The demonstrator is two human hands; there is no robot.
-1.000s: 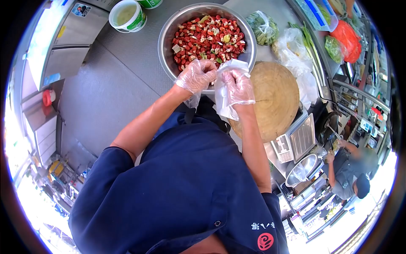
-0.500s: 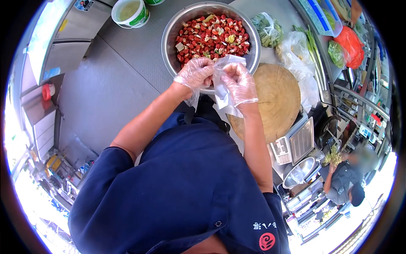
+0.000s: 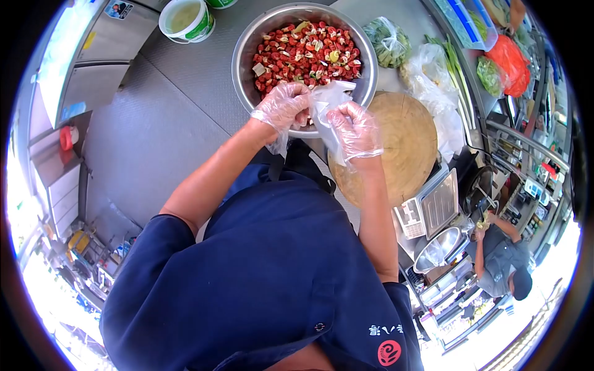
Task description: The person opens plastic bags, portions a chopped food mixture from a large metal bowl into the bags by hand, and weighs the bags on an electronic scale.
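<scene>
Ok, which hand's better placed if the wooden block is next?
Likely the right hand: it overlaps the wooden block in view, while the left hand is farther across, by the metal bowl. Right's holding plastic, though.

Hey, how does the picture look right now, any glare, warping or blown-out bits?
Head view: fisheye bending, with black corners and a curved rail; head view: light blown out to white along the left edge and lower right; head view: glints on the clear gloves and the metal bowl; head view: the person at right is small, so fine detail is hard to tell.
</scene>
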